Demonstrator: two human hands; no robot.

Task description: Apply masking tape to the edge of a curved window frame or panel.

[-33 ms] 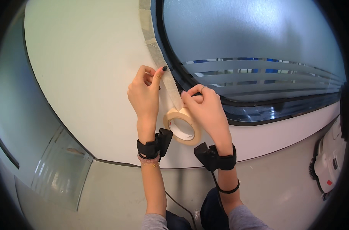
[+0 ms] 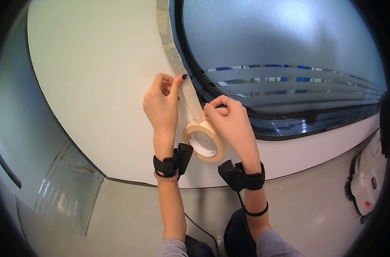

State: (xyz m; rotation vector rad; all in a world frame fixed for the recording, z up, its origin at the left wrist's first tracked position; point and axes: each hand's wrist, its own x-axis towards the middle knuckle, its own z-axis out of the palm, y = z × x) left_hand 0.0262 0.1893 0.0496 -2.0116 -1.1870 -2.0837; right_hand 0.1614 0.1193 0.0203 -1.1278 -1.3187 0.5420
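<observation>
Left hand [image 2: 161, 107], at the roll's 10 o'clock: thumb lay on the strip, fingers curled; firmness of hold could not be told. Tape strip [image 2: 190, 95]: upper stretch laid beside the window, toward 11 o'clock; lower end uncut from the roll [image 2: 220, 150]. Right hand [image 2: 232, 123], 2 o'clock: fingertips at strip's edge, grasp unclear. Window [image 2: 263, 38]: lower edge showed no tape.

Left of your left hand [image 2: 161, 107], you have bare white panel [image 2: 96, 85] to pass over; rightward, the tape strip [image 2: 190, 98], tape roll [image 2: 220, 146] and your right hand [image 2: 231, 122] block you.
</observation>
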